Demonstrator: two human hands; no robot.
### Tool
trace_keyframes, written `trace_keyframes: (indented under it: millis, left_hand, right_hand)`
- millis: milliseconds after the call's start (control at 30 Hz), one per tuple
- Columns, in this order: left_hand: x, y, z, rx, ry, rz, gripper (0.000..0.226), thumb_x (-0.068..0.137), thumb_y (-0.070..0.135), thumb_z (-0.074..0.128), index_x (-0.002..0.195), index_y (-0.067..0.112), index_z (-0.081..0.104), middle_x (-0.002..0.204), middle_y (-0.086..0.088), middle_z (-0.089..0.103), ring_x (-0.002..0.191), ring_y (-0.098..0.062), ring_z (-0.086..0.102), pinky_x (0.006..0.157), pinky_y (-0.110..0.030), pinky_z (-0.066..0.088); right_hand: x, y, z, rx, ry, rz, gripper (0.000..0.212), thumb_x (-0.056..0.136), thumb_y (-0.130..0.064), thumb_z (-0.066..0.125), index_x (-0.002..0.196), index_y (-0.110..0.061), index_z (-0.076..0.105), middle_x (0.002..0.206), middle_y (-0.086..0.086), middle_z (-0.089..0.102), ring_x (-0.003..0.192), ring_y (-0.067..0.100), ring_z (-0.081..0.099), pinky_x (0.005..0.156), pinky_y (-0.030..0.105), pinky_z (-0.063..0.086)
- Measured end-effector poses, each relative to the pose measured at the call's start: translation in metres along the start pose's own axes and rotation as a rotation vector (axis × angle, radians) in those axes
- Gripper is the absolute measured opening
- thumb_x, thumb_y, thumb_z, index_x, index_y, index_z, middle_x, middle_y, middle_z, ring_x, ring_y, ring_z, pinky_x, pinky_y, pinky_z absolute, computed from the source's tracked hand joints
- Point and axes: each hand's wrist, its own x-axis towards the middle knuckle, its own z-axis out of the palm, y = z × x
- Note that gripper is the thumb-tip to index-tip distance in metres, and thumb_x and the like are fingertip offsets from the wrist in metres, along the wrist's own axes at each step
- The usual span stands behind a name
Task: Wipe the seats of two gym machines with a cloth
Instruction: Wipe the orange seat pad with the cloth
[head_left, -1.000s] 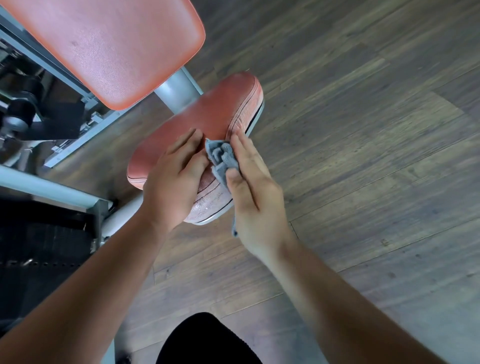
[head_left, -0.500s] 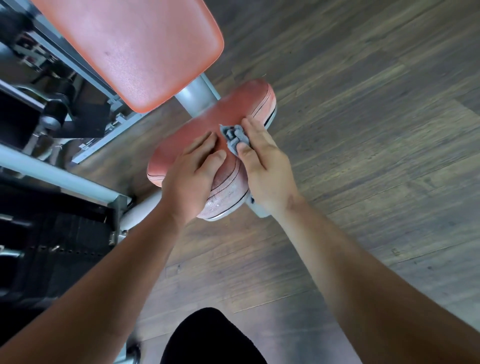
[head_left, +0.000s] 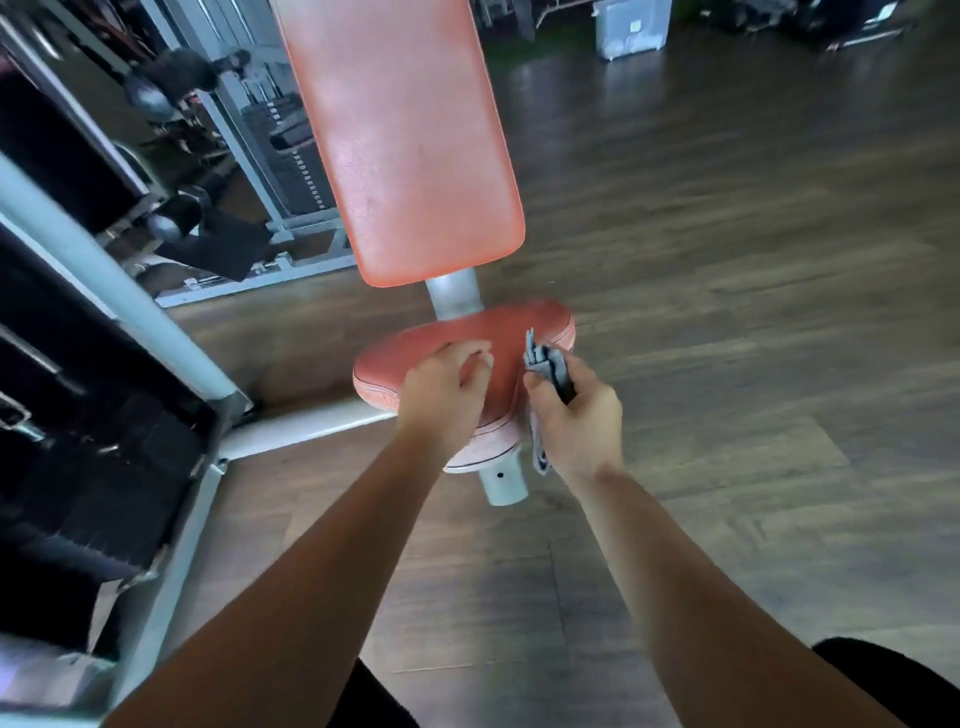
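Red seat (head_left: 470, 338) under both hands; right hand (head_left: 576, 410) fisted around grey cloth (head_left: 548, 364); left hand (head_left: 447, 392) loosely curled, empty, just beside the cloth.

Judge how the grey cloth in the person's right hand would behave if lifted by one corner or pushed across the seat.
The cloth looks floppy: it bunches above the right hand and a tail dangles below. It is probably light, since a loose grip holds it. Pushed over the smooth red seat, it would likely crumple.
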Motion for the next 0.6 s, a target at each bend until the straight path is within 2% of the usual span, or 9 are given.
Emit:
trace_keyframes:
  millis: [67, 133, 200, 267, 333, 400, 467, 533, 600]
  left_hand:
    - [-0.016, 0.023, -0.006, -0.327, 0.065, -0.070, 0.029, 0.107, 0.026, 0.055, 0.131, 0.024, 0.071, 0.130, 0.009, 0.073, 0.121, -0.007, 0.064, 0.110, -0.025, 0.044]
    - [-0.030, 0.041, -0.006, -0.623, 0.026, -0.179, 0.031, 0.108, 0.026, 0.054, 0.135, 0.026, 0.069, 0.124, 0.016, 0.073, 0.113, 0.008, 0.064, 0.105, -0.014, 0.045]
    - [-0.035, 0.049, -0.005, -0.862, -0.016, -0.280, 0.032, 0.107, 0.034, 0.054, 0.136, 0.038, 0.067, 0.127, 0.016, 0.073, 0.119, 0.002, 0.066, 0.108, -0.024, 0.049]
    - [-0.036, 0.050, -0.007, -0.992, -0.021, -0.321, 0.032, 0.106, 0.038, 0.055, 0.135, 0.047, 0.065, 0.133, 0.018, 0.070, 0.128, -0.003, 0.063, 0.115, -0.037, 0.048]
    - [-0.037, 0.047, -0.010, -1.016, -0.015, -0.294, 0.040, 0.108, 0.029, 0.054, 0.146, 0.040, 0.057, 0.139, 0.018, 0.067, 0.133, -0.003, 0.060, 0.120, -0.039, 0.043]
    - [-0.037, 0.042, -0.014, -0.965, -0.015, -0.247, 0.051, 0.104, 0.022, 0.057, 0.152, 0.037, 0.050, 0.140, 0.012, 0.068, 0.133, -0.008, 0.061, 0.119, -0.039, 0.045]
    - [-0.036, 0.032, -0.018, -0.903, 0.024, -0.215, 0.057, 0.097, 0.024, 0.057, 0.151, 0.038, 0.050, 0.139, 0.008, 0.069, 0.132, -0.013, 0.062, 0.117, -0.045, 0.046]
    - [-0.033, 0.020, -0.028, -0.854, 0.090, -0.227, 0.057, 0.094, 0.025, 0.053, 0.150, 0.038, 0.052, 0.138, 0.009, 0.069, 0.131, -0.011, 0.063, 0.117, -0.048, 0.046]
    - [-0.034, 0.006, -0.039, -0.814, 0.150, -0.219, 0.056, 0.095, 0.022, 0.050, 0.149, 0.037, 0.054, 0.133, 0.011, 0.071, 0.123, -0.005, 0.064, 0.116, -0.049, 0.047]
  right_hand:
    - [0.004, -0.019, 0.003, 0.012, -0.020, -0.021, 0.013, 0.094, -0.028, 0.061, 0.102, -0.026, 0.071, 0.072, -0.014, 0.065, 0.071, 0.008, 0.058, 0.074, 0.031, 0.051]
    - [0.004, -0.036, 0.011, 0.077, -0.079, 0.004, 0.021, 0.095, -0.031, 0.057, 0.109, -0.028, 0.072, 0.086, -0.012, 0.073, 0.085, 0.013, 0.067, 0.085, 0.039, 0.057]
    - [0.001, -0.047, 0.022, 0.224, -0.142, 0.071, 0.027, 0.100, -0.025, 0.054, 0.119, -0.029, 0.072, 0.108, -0.007, 0.077, 0.107, 0.016, 0.071, 0.102, 0.040, 0.055]
    - [-0.001, -0.057, 0.031, 0.376, -0.172, 0.144, 0.032, 0.104, -0.020, 0.052, 0.132, -0.022, 0.068, 0.126, -0.006, 0.073, 0.120, 0.010, 0.067, 0.111, 0.035, 0.048]
    - [-0.003, -0.067, 0.037, 0.471, -0.179, 0.219, 0.032, 0.104, -0.024, 0.053, 0.131, -0.018, 0.068, 0.128, -0.004, 0.073, 0.122, 0.009, 0.066, 0.113, 0.034, 0.046]
    - [-0.006, -0.072, 0.043, 0.519, -0.222, 0.277, 0.029, 0.103, -0.033, 0.054, 0.116, -0.019, 0.076, 0.116, -0.001, 0.077, 0.115, 0.014, 0.071, 0.107, 0.034, 0.051]
    - [-0.005, -0.072, 0.049, 0.479, -0.305, 0.296, 0.032, 0.098, -0.044, 0.055, 0.101, -0.025, 0.080, 0.108, 0.000, 0.079, 0.108, 0.017, 0.074, 0.101, 0.036, 0.054]
    - [0.000, -0.069, 0.055, 0.407, -0.397, 0.250, 0.035, 0.092, -0.050, 0.054, 0.101, -0.029, 0.081, 0.109, -0.002, 0.079, 0.109, 0.015, 0.073, 0.100, 0.038, 0.054]
    - [0.012, -0.066, 0.060, 0.281, -0.428, 0.103, 0.032, 0.096, -0.041, 0.055, 0.109, -0.026, 0.079, 0.117, -0.004, 0.077, 0.117, 0.011, 0.069, 0.108, 0.037, 0.048]
